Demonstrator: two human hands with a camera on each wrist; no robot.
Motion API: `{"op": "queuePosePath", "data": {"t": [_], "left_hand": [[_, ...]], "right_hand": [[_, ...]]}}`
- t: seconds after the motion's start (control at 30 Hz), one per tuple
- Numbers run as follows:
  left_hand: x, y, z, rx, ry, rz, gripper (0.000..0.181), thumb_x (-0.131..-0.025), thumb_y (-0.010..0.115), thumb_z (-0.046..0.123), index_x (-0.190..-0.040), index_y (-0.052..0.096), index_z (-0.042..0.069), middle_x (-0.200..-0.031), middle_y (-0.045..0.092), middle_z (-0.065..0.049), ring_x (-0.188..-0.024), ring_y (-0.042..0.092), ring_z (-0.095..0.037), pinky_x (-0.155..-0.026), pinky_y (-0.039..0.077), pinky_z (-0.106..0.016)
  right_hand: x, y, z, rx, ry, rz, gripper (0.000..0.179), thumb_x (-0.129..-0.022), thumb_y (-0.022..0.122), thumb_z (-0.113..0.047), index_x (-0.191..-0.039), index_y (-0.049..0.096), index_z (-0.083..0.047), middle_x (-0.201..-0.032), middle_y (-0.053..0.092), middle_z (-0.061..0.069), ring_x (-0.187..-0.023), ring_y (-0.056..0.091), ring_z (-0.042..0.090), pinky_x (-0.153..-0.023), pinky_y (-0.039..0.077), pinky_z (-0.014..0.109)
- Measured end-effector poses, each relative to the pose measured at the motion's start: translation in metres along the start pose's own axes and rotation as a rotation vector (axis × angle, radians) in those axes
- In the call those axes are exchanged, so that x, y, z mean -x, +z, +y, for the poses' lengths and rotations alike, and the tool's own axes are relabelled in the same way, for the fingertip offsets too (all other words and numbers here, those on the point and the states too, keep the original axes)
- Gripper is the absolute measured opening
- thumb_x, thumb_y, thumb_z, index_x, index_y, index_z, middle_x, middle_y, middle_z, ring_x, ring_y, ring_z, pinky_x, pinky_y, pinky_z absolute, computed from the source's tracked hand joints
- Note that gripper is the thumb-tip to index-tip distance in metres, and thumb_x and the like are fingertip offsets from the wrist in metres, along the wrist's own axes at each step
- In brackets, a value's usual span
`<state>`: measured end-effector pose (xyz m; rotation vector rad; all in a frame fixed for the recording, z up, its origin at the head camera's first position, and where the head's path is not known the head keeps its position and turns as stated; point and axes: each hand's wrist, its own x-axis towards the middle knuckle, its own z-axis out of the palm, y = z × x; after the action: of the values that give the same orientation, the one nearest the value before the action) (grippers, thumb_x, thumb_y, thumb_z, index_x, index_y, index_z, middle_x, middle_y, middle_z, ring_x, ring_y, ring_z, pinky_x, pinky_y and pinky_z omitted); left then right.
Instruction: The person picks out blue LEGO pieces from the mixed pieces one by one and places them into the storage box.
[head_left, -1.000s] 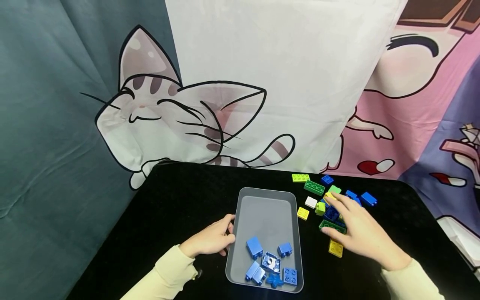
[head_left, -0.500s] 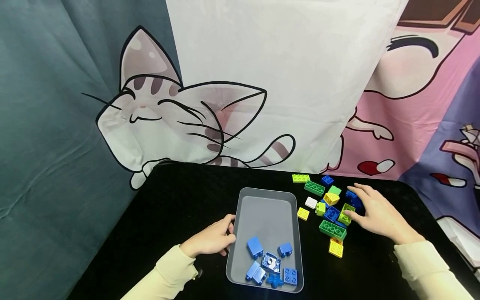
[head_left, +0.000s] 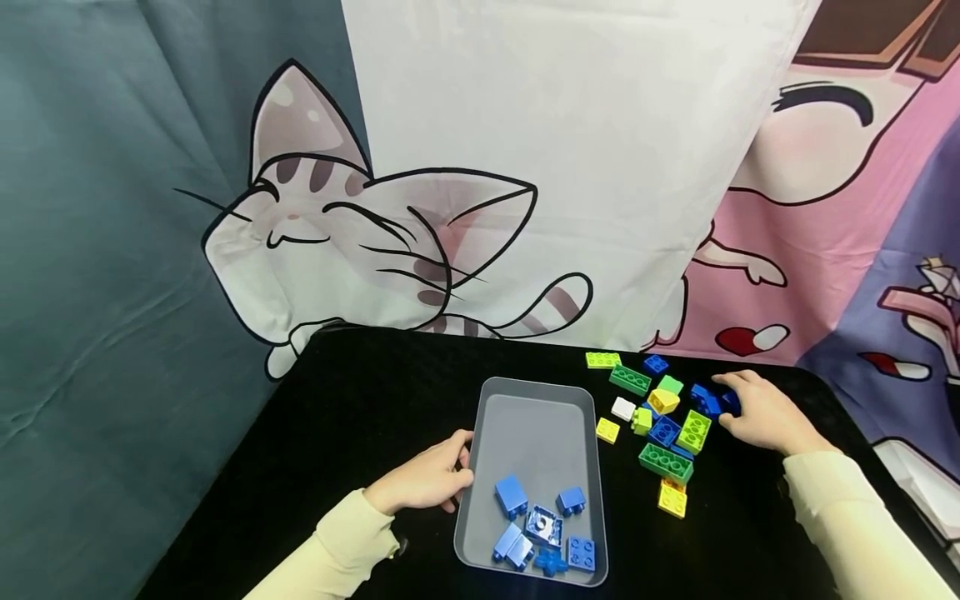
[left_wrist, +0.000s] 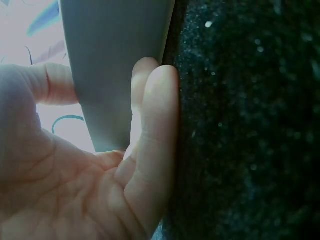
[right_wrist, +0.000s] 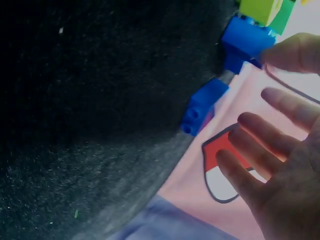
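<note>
My left hand [head_left: 427,473] holds the left side of a grey tray [head_left: 536,433], thumb at the rim and fingers against the outer wall; the left wrist view shows those fingers [left_wrist: 159,110] low beside the black cloth. Inside the tray's near end lie several blue toy bricks [head_left: 511,495] and a blue flower-shaped piece [head_left: 551,561]. My right hand [head_left: 768,417] is at the right edge of the loose pile, its fingers spread and relaxed over a blue brick [right_wrist: 204,106] partly covered in the head view. Another blue brick [head_left: 705,400] lies just left of it.
Loose bricks lie right of the tray: a lime brick [head_left: 693,431], dark green bricks [head_left: 665,462], yellow bricks [head_left: 672,498] and a white one [head_left: 622,408]. Black cloth [head_left: 375,392] covers the table. A printed cat curtain [head_left: 480,250] hangs behind its far edge.
My right hand has moved right and away from over the middle of the pile, uncovering the lime and yellow bricks, to the blue bricks at its right. The left hand stays at the tray.
</note>
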<state>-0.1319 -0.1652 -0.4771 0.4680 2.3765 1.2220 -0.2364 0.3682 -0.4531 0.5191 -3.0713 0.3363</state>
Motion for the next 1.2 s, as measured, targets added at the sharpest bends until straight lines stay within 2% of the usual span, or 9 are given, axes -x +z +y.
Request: {"op": "queuePosePath", "data": {"t": [0.33, 0.47, 0.63, 0.73, 0.83, 0.97, 1.07, 1.2], "left_hand": [[0.001, 0.0, 0.004, 0.009, 0.005, 0.01, 0.062, -0.093, 0.055, 0.012, -0.151, 0.037, 0.0, -0.099, 0.052, -0.007, -0.071, 0.062, -0.013, -0.054, 0.06, -0.028], [0.0, -0.001, 0.004, 0.018, 0.005, 0.008, 0.063, -0.092, 0.056, 0.012, -0.151, 0.038, 0.0, -0.1, 0.052, -0.007, -0.072, 0.062, -0.013, -0.054, 0.06, -0.028], [-0.001, -0.001, 0.001, 0.022, -0.01, 0.001, 0.063, -0.093, 0.056, 0.014, -0.152, 0.037, 0.001, -0.102, 0.053, -0.006, -0.073, 0.063, -0.013, -0.054, 0.06, -0.028], [-0.001, 0.0, -0.001, 0.021, -0.012, -0.002, 0.063, -0.093, 0.056, 0.015, -0.152, 0.037, 0.002, -0.102, 0.053, -0.006, -0.072, 0.063, -0.012, -0.055, 0.06, -0.028], [0.001, -0.001, -0.001, 0.02, -0.009, -0.001, 0.063, -0.092, 0.056, 0.015, -0.152, 0.037, 0.002, -0.101, 0.054, -0.006, -0.071, 0.063, -0.012, -0.054, 0.06, -0.028], [0.002, -0.002, -0.001, 0.014, -0.006, 0.002, 0.063, -0.092, 0.056, 0.015, -0.151, 0.038, 0.003, -0.101, 0.054, -0.006, -0.071, 0.063, -0.012, -0.054, 0.06, -0.028], [0.001, -0.002, -0.001, 0.012, -0.004, 0.001, 0.062, -0.092, 0.055, 0.014, -0.151, 0.038, 0.003, -0.101, 0.053, -0.006, -0.071, 0.063, -0.012, -0.054, 0.06, -0.028], [0.0, -0.001, -0.001, 0.014, -0.002, -0.002, 0.061, -0.092, 0.055, 0.015, -0.15, 0.038, 0.003, -0.101, 0.053, -0.005, -0.071, 0.063, -0.012, -0.054, 0.06, -0.028]], "right_hand": [[0.001, 0.008, 0.01, 0.024, 0.035, -0.013, 0.05, -0.081, 0.074, -0.011, -0.126, 0.064, 0.007, -0.123, 0.058, 0.036, -0.1, 0.063, 0.05, -0.087, 0.05, 0.071], [0.003, 0.012, 0.014, 0.029, 0.051, 0.012, 0.048, -0.08, 0.073, -0.007, -0.125, 0.064, 0.006, -0.119, 0.059, 0.035, -0.096, 0.063, 0.049, -0.083, 0.051, 0.07], [0.006, 0.016, 0.016, 0.015, 0.073, 0.053, 0.048, -0.078, 0.073, -0.007, -0.123, 0.064, 0.004, -0.12, 0.059, 0.037, -0.098, 0.061, 0.054, -0.083, 0.049, 0.072], [0.01, 0.014, 0.01, 0.007, 0.086, 0.107, 0.047, -0.078, 0.074, -0.008, -0.122, 0.064, 0.004, -0.118, 0.059, 0.037, -0.096, 0.06, 0.055, -0.08, 0.048, 0.073], [0.017, 0.008, -0.005, -0.004, 0.09, 0.209, 0.046, -0.078, 0.075, -0.008, -0.122, 0.064, 0.003, -0.116, 0.059, 0.035, -0.093, 0.059, 0.054, -0.077, 0.047, 0.071], [0.027, -0.002, -0.037, -0.036, 0.059, 0.353, 0.047, -0.077, 0.075, -0.006, -0.123, 0.065, -0.001, -0.117, 0.059, 0.03, -0.095, 0.059, 0.052, -0.075, 0.046, 0.071], [0.033, -0.007, -0.066, -0.062, 0.004, 0.422, 0.048, -0.076, 0.076, -0.005, -0.123, 0.067, -0.004, -0.118, 0.061, 0.026, -0.097, 0.061, 0.048, -0.074, 0.049, 0.069], [0.04, -0.008, -0.111, -0.075, -0.103, 0.465, 0.05, -0.073, 0.08, -0.004, -0.122, 0.069, -0.006, -0.117, 0.064, 0.018, -0.09, 0.065, 0.034, -0.068, 0.055, 0.058]]}}
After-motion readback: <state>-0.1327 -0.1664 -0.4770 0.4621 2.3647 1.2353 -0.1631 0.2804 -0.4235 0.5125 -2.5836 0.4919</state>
